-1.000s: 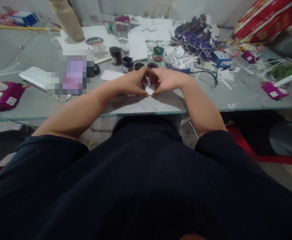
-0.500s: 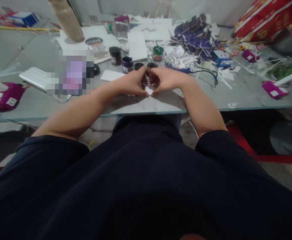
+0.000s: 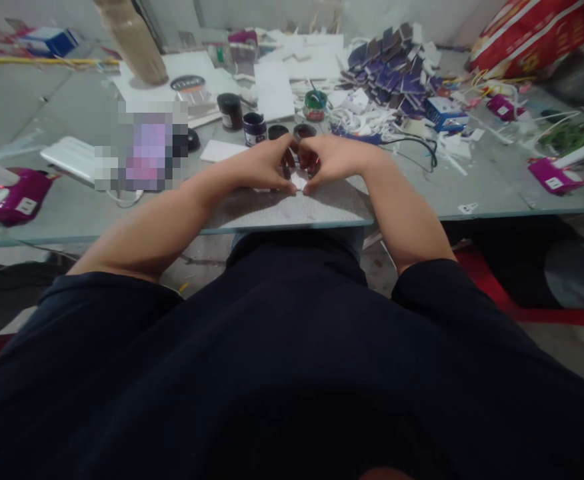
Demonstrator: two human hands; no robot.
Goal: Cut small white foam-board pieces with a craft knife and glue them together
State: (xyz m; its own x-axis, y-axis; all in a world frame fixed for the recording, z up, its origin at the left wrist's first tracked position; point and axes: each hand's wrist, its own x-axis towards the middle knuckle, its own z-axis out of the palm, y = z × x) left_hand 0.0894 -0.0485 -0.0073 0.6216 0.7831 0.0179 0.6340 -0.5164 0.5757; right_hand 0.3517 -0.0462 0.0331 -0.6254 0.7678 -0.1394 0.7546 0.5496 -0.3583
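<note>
— My fingers (image 3: 284, 185) are bent on both sides, as the head view shows: each thumb stands apart from the curled ones beyond it, and the two thumb tips come close together, so there's a small ring.

— And what have you got in there?

— A small whitish piece (image 3: 299, 179), between my left hand (image 3: 263, 165) and my right hand (image 3: 341, 157). Whether I'm really pinching it I can't tell; the spots where it would meet my skin are too small and partly hidden.

— Where's that, going by the navy jar (image 3: 255, 131)?

— Nearer me than the jar and to its right. My left hand is just on the near side of it, my right hand farther to the right. A red glint (image 3: 317, 161) shows by the curled fingers of that one.

— What stands close to the jar?

— A black jar (image 3: 230, 112) behind it to the left, a dark pot (image 3: 276, 131) just to its right, then a second pot (image 3: 304, 128) past that. A flat white slab (image 3: 219, 151) lies to its left, a little nearer me.

— And farther from it?

— Beyond it to the right, a green pot (image 3: 315, 105); well to the right, a heap of purple pieces (image 3: 395, 70), all on the grey counter (image 3: 497, 190).
</note>
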